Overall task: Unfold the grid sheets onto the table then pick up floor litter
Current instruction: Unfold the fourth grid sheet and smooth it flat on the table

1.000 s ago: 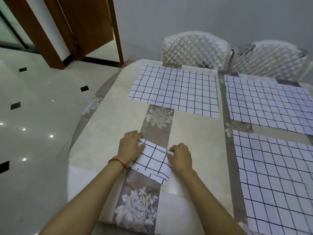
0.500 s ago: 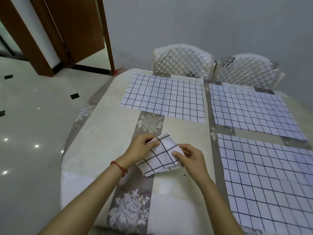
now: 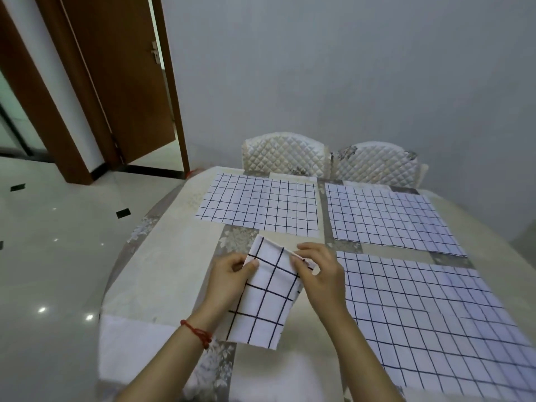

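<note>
A folded grid sheet (image 3: 268,297), white cloth with black lines, is lifted above the near middle of the table (image 3: 162,274), its lower part hanging. The left hand (image 3: 229,275) pinches its left edge; the right hand (image 3: 319,271) pinches its top right fold. Three unfolded grid sheets (image 3: 261,207) lie flat, far and right.

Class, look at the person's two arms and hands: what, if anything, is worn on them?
Both forearms are bare, with no sleeves in view. The left hand has a thin red cord bracelet round its wrist. The right hand shows no ring, watch or glove.
</note>
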